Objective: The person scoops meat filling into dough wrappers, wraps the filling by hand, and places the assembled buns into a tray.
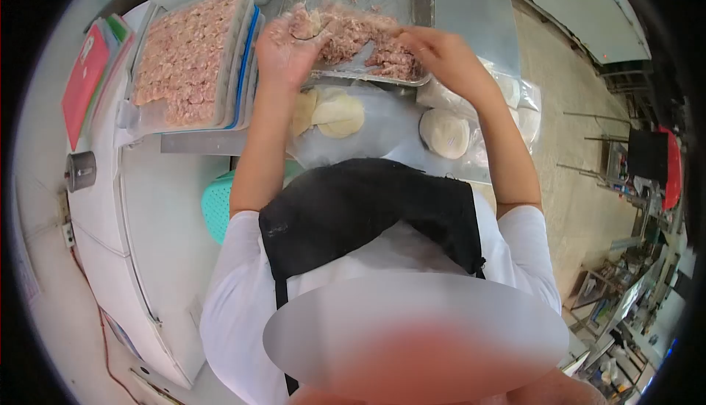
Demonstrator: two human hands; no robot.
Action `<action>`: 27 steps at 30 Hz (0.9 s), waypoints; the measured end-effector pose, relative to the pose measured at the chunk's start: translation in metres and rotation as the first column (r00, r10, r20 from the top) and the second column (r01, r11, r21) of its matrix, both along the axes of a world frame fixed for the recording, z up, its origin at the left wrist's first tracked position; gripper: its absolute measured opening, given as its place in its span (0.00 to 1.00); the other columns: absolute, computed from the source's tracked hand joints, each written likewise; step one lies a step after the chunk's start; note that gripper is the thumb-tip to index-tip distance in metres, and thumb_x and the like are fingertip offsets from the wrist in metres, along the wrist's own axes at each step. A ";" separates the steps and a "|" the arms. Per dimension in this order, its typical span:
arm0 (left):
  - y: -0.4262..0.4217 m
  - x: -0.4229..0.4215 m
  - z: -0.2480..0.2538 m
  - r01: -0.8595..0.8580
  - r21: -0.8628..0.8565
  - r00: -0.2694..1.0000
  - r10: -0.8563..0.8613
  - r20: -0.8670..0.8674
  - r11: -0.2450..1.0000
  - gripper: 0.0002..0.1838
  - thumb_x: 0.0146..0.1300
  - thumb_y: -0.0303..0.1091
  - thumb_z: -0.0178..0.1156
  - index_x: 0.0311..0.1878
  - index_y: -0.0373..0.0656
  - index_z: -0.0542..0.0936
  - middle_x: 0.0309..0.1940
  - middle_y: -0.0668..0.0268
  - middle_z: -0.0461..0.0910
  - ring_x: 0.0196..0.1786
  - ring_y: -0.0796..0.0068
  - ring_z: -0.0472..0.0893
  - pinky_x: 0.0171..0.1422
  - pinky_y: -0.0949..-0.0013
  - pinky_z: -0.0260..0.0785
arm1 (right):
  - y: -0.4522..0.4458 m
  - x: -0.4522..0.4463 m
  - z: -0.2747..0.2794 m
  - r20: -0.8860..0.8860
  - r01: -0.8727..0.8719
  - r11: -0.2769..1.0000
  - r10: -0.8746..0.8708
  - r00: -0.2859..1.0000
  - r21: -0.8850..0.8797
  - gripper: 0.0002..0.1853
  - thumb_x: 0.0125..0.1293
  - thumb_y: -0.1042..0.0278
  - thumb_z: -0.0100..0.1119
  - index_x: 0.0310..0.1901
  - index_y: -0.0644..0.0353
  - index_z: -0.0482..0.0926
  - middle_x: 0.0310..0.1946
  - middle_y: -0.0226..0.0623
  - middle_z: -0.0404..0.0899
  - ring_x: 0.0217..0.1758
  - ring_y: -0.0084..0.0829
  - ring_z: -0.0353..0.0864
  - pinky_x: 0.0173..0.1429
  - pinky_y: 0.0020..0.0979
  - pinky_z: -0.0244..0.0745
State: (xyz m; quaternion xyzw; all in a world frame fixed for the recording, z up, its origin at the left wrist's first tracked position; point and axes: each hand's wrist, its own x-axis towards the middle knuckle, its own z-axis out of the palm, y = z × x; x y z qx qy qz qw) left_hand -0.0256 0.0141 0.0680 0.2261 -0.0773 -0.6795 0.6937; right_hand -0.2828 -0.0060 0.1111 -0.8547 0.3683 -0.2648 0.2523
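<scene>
My left hand (281, 50) is at the left edge of a metal tray (425, 0), palm turned up, with fingers curled around a thin dough wrapper bearing minced meat (307, 24). My right hand (445, 55) is over the tray's right side, fingers closed together and pointing down at the minced meat (349, 33). What they grip, if anything, is hidden. A small stack of pale round dough wrappers (338, 114) lies in front of the tray, between my forearms. More round wrappers (445, 133) lie in clear plastic bags to the right.
On the left, stacked plastic trays (246, 74) hold rows of filled meat dumplings (187, 52). A white freezer-like cabinet (158, 243) stands below them. A turquoise perforated basket (217, 206) sits beneath the table. Tiled floor (581, 111) and shelving lie to the right.
</scene>
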 end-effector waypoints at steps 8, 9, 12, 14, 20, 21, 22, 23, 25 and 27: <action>0.017 -0.022 0.027 0.249 -0.357 0.157 0.326 0.932 0.901 0.35 0.49 0.28 0.70 0.63 0.40 0.68 0.61 0.56 0.70 0.54 0.75 0.76 0.56 0.71 0.70 | -0.005 -0.043 0.027 0.056 -0.194 0.874 0.190 0.980 0.446 0.18 0.72 0.56 0.50 0.49 0.62 0.80 0.21 0.27 0.69 0.26 0.19 0.65 0.31 0.25 0.63; 0.017 -0.023 0.030 0.273 -0.228 0.073 0.216 0.974 0.935 0.34 0.47 0.28 0.70 0.61 0.40 0.71 0.57 0.57 0.73 0.53 0.75 0.77 0.55 0.71 0.71 | -0.005 -0.045 0.031 0.023 -0.207 0.891 0.217 0.976 0.404 0.18 0.71 0.57 0.51 0.49 0.63 0.80 0.22 0.28 0.73 0.27 0.20 0.68 0.33 0.26 0.66; 0.018 -0.021 0.034 0.327 -0.055 -0.105 0.095 0.990 0.943 0.29 0.45 0.30 0.73 0.54 0.40 0.77 0.47 0.60 0.80 0.48 0.75 0.79 0.52 0.70 0.71 | -0.009 -0.039 0.004 0.083 -0.259 0.916 0.246 0.966 0.308 0.18 0.69 0.54 0.53 0.51 0.59 0.80 0.40 0.44 0.83 0.40 0.36 0.81 0.48 0.31 0.74; 0.014 -0.018 0.026 0.408 -0.247 -0.107 0.315 0.943 0.879 0.26 0.45 0.33 0.73 0.50 0.39 0.79 0.40 0.62 0.83 0.45 0.74 0.80 0.51 0.70 0.71 | -0.021 -0.037 -0.014 0.052 -0.289 0.891 0.289 0.956 0.349 0.19 0.69 0.53 0.54 0.52 0.57 0.80 0.43 0.45 0.82 0.43 0.38 0.82 0.49 0.31 0.74; 0.004 -0.011 0.004 0.078 0.101 -0.290 -0.074 0.954 0.992 0.24 0.52 0.43 0.69 0.47 0.37 0.79 0.41 0.59 0.80 0.42 0.73 0.78 0.45 0.69 0.70 | -0.067 -0.027 -0.032 -0.213 -0.219 0.976 0.210 0.954 -0.018 0.16 0.68 0.56 0.54 0.52 0.53 0.80 0.39 0.41 0.82 0.40 0.41 0.82 0.45 0.37 0.75; 0.002 -0.007 -0.005 0.010 0.134 -0.263 -0.127 0.956 0.991 0.25 0.52 0.43 0.69 0.48 0.36 0.79 0.41 0.60 0.80 0.41 0.74 0.77 0.44 0.70 0.70 | -0.065 -0.023 -0.022 -0.319 -0.167 0.973 0.109 0.941 -0.159 0.15 0.68 0.58 0.54 0.52 0.53 0.79 0.38 0.40 0.82 0.40 0.41 0.82 0.44 0.37 0.75; -0.001 -0.004 -0.016 -0.058 0.166 -0.229 -0.175 0.958 0.984 0.26 0.52 0.44 0.69 0.49 0.36 0.78 0.40 0.61 0.80 0.40 0.74 0.77 0.43 0.70 0.70 | -0.059 -0.017 -0.022 -0.236 -0.198 0.960 0.149 0.960 -0.199 0.15 0.68 0.58 0.53 0.51 0.52 0.80 0.37 0.40 0.82 0.39 0.44 0.81 0.43 0.40 0.75; -0.004 0.001 -0.025 -0.123 0.202 -0.189 -0.223 0.956 0.972 0.27 0.52 0.44 0.69 0.50 0.36 0.78 0.39 0.62 0.79 0.40 0.75 0.76 0.42 0.71 0.70 | -0.050 -0.010 -0.027 -0.155 -0.226 0.945 0.193 0.969 -0.237 0.14 0.68 0.59 0.51 0.50 0.51 0.80 0.37 0.41 0.81 0.39 0.46 0.81 0.43 0.42 0.75; -0.009 0.007 -0.026 -0.046 0.241 -0.156 -0.245 0.957 0.970 0.30 0.52 0.44 0.70 0.55 0.37 0.75 0.40 0.64 0.78 0.39 0.76 0.75 0.39 0.71 0.69 | -0.052 -0.004 -0.045 -0.155 -0.227 0.940 0.192 0.969 -0.256 0.13 0.68 0.60 0.50 0.49 0.50 0.80 0.35 0.42 0.80 0.39 0.48 0.80 0.42 0.45 0.75; -0.001 0.007 -0.029 0.013 0.226 -0.093 -0.224 0.970 0.974 0.33 0.52 0.44 0.70 0.59 0.38 0.72 0.41 0.65 0.77 0.39 0.77 0.74 0.38 0.72 0.69 | -0.077 -0.003 -0.078 -0.318 -0.169 0.961 0.094 0.943 -0.217 0.12 0.67 0.62 0.50 0.46 0.50 0.81 0.33 0.44 0.81 0.39 0.48 0.80 0.41 0.45 0.75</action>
